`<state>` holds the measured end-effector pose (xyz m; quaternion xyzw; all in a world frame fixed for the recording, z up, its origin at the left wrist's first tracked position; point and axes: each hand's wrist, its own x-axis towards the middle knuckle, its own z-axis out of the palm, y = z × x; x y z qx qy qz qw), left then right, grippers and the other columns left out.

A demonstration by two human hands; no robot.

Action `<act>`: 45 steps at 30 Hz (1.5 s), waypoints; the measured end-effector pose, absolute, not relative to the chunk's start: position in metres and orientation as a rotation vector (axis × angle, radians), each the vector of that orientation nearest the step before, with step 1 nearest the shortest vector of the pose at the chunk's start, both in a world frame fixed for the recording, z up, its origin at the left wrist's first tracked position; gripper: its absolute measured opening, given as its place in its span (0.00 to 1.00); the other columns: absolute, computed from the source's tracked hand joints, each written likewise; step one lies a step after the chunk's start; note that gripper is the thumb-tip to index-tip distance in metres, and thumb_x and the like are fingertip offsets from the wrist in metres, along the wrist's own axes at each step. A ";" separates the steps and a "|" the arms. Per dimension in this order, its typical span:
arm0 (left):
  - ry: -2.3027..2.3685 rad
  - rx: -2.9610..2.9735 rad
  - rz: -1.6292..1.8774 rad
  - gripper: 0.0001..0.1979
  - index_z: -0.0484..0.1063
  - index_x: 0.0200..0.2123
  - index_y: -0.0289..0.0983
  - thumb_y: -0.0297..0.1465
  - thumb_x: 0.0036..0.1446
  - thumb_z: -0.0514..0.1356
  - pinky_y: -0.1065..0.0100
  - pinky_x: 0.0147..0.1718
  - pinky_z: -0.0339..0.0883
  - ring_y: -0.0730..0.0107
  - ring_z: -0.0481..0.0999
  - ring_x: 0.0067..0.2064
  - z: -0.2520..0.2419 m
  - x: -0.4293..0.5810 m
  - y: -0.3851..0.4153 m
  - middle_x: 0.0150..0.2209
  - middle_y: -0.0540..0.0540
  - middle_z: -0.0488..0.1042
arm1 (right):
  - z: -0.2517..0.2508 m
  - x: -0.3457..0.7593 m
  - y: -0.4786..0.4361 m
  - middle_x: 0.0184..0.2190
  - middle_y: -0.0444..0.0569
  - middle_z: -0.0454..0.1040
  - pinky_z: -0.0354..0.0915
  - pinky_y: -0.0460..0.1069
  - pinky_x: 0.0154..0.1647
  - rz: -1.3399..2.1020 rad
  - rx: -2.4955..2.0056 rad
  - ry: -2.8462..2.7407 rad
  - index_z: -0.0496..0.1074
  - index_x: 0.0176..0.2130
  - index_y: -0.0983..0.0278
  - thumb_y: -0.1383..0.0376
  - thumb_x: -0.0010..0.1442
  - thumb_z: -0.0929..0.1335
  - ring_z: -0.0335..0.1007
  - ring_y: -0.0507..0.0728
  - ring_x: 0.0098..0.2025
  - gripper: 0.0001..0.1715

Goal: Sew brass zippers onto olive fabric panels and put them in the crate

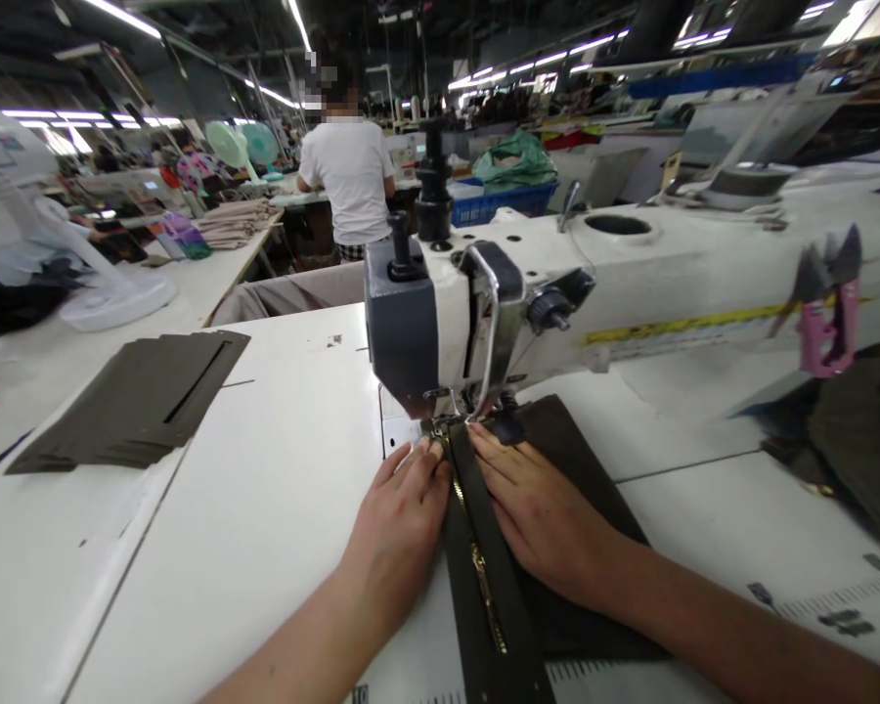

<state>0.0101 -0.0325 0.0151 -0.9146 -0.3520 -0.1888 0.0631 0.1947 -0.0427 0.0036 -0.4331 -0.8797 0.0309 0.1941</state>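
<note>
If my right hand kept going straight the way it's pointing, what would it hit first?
Your right hand would probably meet the presser-foot area under the sewing machine head first, though depth there is unclear.

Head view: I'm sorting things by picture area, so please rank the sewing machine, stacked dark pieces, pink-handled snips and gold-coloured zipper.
1. Sewing machine
2. Stacked dark pieces
3. Pink-handled snips
4. Gold-coloured zipper: longer than the snips but thinner, so this step is less sure
</note>
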 end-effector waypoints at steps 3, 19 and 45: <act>-1.050 -2.758 -0.540 0.15 0.66 0.46 0.29 0.21 0.61 0.44 0.55 0.51 0.63 0.60 0.68 0.52 0.017 0.011 -0.033 0.49 0.36 0.68 | 0.003 0.195 -0.042 0.56 0.59 0.62 0.54 0.61 0.58 0.071 -1.214 -2.469 0.56 0.58 0.71 0.73 0.58 0.56 0.51 0.60 0.61 0.28; -0.993 -2.751 -0.595 0.12 0.66 0.45 0.30 0.22 0.59 0.48 0.57 0.46 0.68 0.58 0.69 0.47 0.021 0.010 -0.022 0.44 0.37 0.69 | 0.004 0.191 -0.033 0.56 0.58 0.61 0.48 0.61 0.61 0.167 -1.177 -2.415 0.59 0.57 0.70 0.71 0.60 0.57 0.48 0.60 0.62 0.25; -1.066 -2.770 -0.707 0.13 0.69 0.43 0.31 0.20 0.54 0.52 0.56 0.47 0.68 0.59 0.70 0.48 0.015 0.007 -0.057 0.45 0.38 0.72 | -0.001 0.200 -0.081 0.58 0.61 0.57 0.49 0.59 0.61 0.085 -1.095 -2.486 0.58 0.57 0.75 0.74 0.51 0.58 0.44 0.59 0.63 0.33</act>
